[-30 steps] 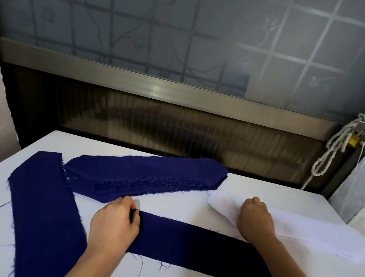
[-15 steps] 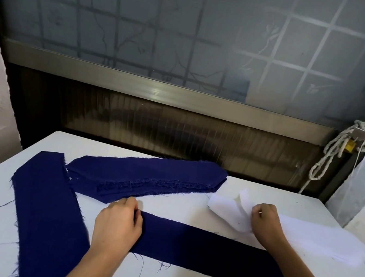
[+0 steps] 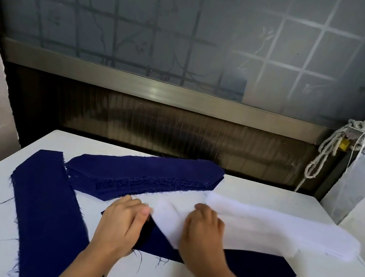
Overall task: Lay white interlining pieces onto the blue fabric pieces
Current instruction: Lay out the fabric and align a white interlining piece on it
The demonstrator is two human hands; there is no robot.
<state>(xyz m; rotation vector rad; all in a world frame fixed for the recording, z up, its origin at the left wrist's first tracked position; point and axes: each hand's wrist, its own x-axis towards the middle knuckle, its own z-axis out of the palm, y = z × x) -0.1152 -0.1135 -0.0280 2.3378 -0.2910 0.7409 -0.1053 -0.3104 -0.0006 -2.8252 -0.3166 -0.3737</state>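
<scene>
A thin, soft white interlining piece (image 3: 167,223) lies slanted over the dark blue, frayed fabric strip (image 3: 251,270), pinched by the right hand (image 3: 202,232); the left hand (image 3: 121,222) grips the strip's end

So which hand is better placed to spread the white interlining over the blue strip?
Right: the right hand grips the white interlining piece; the left hand holds the dark blue fabric strip.

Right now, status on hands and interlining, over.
Right hand grips interlining piece, part over blue strip, skewed. Left hand on that strip's left end, grip unclear. Nothing in the way.
</scene>
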